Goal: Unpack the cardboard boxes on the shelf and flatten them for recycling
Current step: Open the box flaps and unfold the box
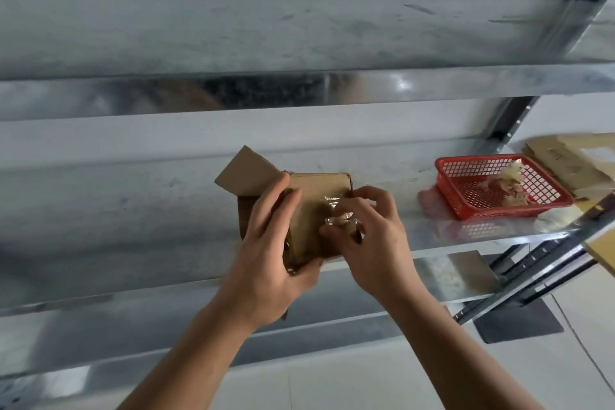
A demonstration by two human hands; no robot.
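Note:
A small brown cardboard box [316, 196] is held above the metal shelf [133, 210], one flap sticking up at its upper left. My left hand [269, 253] grips the box's left side, fingers over the top face and thumb underneath. My right hand [369, 243] pinches a strip of clear tape [336, 213] on the box's right edge, fingers curled. The box's underside is hidden by my hands.
A red plastic basket [449, 173] with crumpled tape scraps stands on the shelf to the right. Behind it lie flattened cardboard pieces [565, 163]. Another metal shelf [299, 83] runs overhead, and a steel upright [509, 123] stands at the right.

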